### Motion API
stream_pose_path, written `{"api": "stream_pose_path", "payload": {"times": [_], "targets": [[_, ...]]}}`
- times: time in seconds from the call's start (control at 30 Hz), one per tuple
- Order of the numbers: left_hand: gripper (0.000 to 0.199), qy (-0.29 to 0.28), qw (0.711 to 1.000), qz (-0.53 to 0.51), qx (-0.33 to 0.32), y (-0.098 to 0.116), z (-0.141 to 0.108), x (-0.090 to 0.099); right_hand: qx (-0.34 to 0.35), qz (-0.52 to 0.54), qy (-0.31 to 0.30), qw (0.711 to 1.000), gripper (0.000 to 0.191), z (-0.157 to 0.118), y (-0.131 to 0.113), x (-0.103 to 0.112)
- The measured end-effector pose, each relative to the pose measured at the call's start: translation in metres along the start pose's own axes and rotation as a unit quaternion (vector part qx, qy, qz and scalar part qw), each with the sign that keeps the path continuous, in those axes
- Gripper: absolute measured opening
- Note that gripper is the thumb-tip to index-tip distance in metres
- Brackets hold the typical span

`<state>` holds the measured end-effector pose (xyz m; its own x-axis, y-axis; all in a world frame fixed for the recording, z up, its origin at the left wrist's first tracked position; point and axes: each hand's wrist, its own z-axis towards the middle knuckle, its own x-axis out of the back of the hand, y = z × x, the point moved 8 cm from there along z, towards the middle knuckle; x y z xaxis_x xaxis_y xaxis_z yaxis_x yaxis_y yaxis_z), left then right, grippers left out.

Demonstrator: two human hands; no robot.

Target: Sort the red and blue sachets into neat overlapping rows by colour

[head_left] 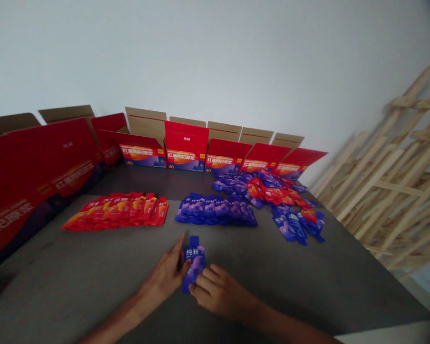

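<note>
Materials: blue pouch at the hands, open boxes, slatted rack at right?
Blue pouch: probably plastic or foil film, thin and flat; gloss unclear.
Open boxes: likely printed cardboard, bare brown inside flaps.
Slatted rack: apparently unpainted wood, pale tan, matte-looking.

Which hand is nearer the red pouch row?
Left. The left hand is in front of the red pouch row, near its right end; the right hand is farther right.

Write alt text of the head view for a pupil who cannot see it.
A left hand and right hand hold one purple pouch at a grey table. Beyond lie overlapping red pouches, overlapping purple pouches and, to the right, a mixed heap; open cartons line the back and left.
</note>
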<state>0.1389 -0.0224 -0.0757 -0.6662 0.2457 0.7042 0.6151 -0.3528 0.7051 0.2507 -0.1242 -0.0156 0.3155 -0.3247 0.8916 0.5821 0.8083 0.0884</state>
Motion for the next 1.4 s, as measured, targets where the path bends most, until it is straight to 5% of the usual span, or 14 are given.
{"api": "stream_pose_path", "payload": {"times": [0.23,0.37,0.5,0.6,0.7,0.87,1.1,1.27,1.4], "targets": [[0.040,0.054,0.977,0.169,-0.116,0.042,0.004,0.009,-0.017,0.078,-0.036,0.996,0.020,-0.006,0.012,-0.005],[0.046,0.010,0.961,0.167,-0.219,0.075,-0.008,0.008,-0.151,0.119,0.039,0.981,0.022,-0.031,0.072,0.025],[0.053,-0.048,0.946,0.177,-0.266,0.077,-0.021,-0.008,-0.400,0.008,0.133,0.907,0.027,-0.110,0.174,0.070],[0.052,-0.052,0.946,0.181,-0.266,0.070,-0.024,-0.014,-0.512,-0.125,0.082,0.846,0.039,-0.178,0.226,0.082],[0.050,-0.032,0.946,0.191,-0.261,0.065,-0.022,-0.015,-0.563,-0.158,-0.022,0.811,0.049,-0.227,0.249,0.070],[0.053,-0.006,0.947,0.212,-0.242,0.057,-0.017,-0.014,-0.563,-0.151,-0.103,0.806,0.048,-0.246,0.235,0.051],[0.052,0.011,0.951,0.211,-0.227,0.045,-0.015,-0.011,-0.577,-0.185,-0.067,0.793,0.045,-0.241,0.164,0.054],[0.051,0.013,0.954,0.197,-0.226,0.039,-0.021,-0.006,-0.540,-0.123,0.049,0.831,0.038,-0.199,0.095,0.044],[0.061,0.022,0.959,0.188,-0.212,0.037,-0.034,0.003,-0.493,-0.045,0.099,0.863,0.052,-0.147,0.053,0.025]]}}
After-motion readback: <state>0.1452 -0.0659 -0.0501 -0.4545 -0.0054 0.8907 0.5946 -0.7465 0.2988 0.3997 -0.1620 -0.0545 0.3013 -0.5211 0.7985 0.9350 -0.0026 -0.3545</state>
